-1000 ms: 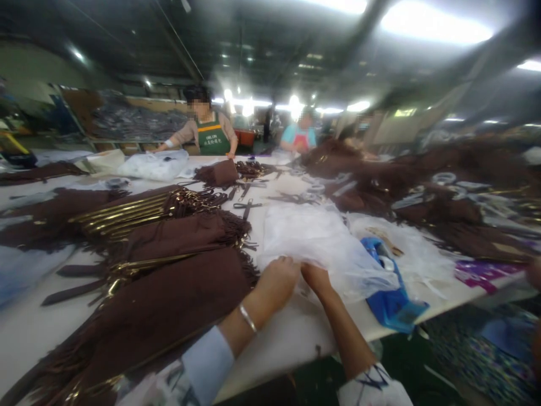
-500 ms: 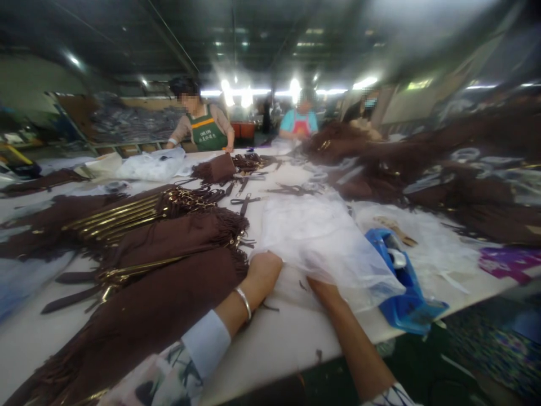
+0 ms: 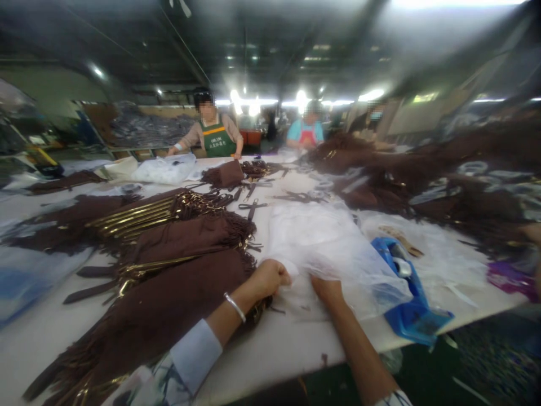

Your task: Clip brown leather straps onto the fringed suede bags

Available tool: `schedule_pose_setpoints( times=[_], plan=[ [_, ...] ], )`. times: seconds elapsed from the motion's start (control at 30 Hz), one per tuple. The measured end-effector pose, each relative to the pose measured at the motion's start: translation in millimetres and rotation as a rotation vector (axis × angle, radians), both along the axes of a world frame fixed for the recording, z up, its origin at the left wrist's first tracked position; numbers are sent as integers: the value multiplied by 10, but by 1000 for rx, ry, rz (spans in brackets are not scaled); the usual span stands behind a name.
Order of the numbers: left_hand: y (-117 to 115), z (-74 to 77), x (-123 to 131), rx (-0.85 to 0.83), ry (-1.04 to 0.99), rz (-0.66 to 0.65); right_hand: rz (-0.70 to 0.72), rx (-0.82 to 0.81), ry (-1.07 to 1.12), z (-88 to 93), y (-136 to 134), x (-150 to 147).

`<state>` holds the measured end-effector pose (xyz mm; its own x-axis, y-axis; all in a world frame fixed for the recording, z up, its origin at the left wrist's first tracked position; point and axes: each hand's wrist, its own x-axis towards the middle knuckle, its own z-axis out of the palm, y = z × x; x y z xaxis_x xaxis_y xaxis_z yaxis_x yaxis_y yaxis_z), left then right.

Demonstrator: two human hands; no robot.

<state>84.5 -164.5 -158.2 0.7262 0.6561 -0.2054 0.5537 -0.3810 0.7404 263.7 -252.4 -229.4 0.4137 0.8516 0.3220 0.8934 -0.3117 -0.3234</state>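
Observation:
A translucent white plastic bag (image 3: 315,234) lies spread out at the middle of the table. My left hand (image 3: 273,277), with a silver bangle at the wrist, is closed in a pinch at the bag's near left corner. Under the film of the bag reaches my right hand (image 3: 327,288); its fingers are hidden there. Just left of my left hand lie brown fringed bags (image 3: 186,304) with gold metal bars and dark straps.
A blue plastic bin (image 3: 401,293) stands at the table's right edge, by more clear film. Brown bags (image 3: 422,169) are heaped at the right. Loose straps (image 3: 253,207) lie beyond the plastic. Across the table stands a co-worker in a green apron (image 3: 218,141), with others further back.
The view has shifted slightly left and up. My left hand has turned so that its pinching fingers show at the bag's corner. My right hand stays under the film.

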Motion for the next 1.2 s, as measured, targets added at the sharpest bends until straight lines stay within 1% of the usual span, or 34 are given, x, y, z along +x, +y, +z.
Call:
schedule_pose_setpoints(
  times=[0.13,0.2,0.27,0.33,0.4,0.53,0.6,0.67,0.73,0.8,0.9,0.97,1.03,1.1,1.17,1.2],
  plan=[
    [-87,112,-232,-76,-130,105,7,2,13,4,-13,-3],
    [-120,153,-348,-73,-161,163,11,16,24,1,-3,-13],
    [-147,164,-419,-45,-172,212,20,36,39,18,11,-34],
    [-173,151,-422,5,-172,246,38,56,56,68,12,-73],
    [-204,129,-365,64,-173,264,62,68,76,151,-23,-138],
    [-253,91,-218,122,-191,273,170,41,133,320,-209,-352],
    [-258,73,-188,99,-211,273,250,10,147,351,-309,-474],
    [-252,57,-196,45,-240,269,291,-17,135,338,-369,-557],
    [-247,49,-235,-27,-283,263,268,-33,99,299,-378,-562],
    [-254,53,-309,-104,-337,265,192,-31,43,259,-350,-475],
    [-299,87,-513,-202,-413,287,47,-1,-65,226,-266,-250],
    [-353,131,-729,-253,-450,294,-8,5,-124,227,-206,-126],
    [-425,197,-1007,-293,-477,293,-8,-20,-154,246,-173,-66],
    [-514,285,-1331,-320,-496,297,16,-75,-157,275,-204,-48],
    [-611,385,-1670,-310,-516,302,47,-138,-144,295,-316,-19],
    [-659,435,-1835,-275,-520,308,69,-153,-151,294,-398,11]
  ],
)
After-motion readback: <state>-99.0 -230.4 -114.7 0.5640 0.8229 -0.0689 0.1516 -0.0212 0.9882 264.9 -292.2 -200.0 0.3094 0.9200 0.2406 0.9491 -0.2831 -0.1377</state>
